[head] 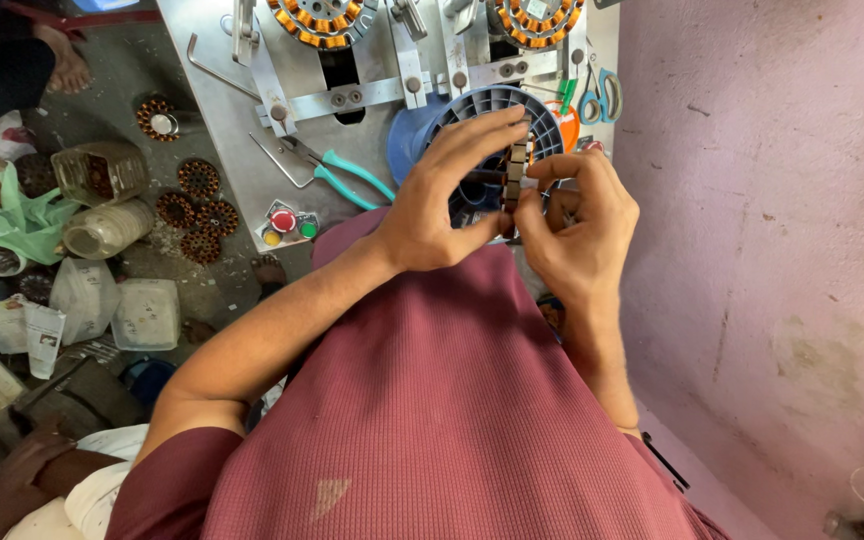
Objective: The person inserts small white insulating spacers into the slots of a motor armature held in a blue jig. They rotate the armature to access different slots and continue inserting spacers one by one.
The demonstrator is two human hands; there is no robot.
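Both hands pinch a small laminated metal core over a blue spool.

The core (pixel 517 172) sits gripped between the left hand (pixel 442 205) and right hand (pixel 580 225), just above the ribbed blue spool (pixel 497 105) on the metal desk (pixel 232 150), near teal-handled pliers (pixel 337 172).

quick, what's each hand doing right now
Left hand: fingers pinched on the small dark stator core.
Right hand: fingertips closed on the same core, from the other side.

teal-handled metal pliers (pixel 337 172) are lying on the grey metal workbench (pixel 214 150). round copper-wound stators (pixel 198 205) are sitting on the floor beside clear plastic jars (pixel 102 200).
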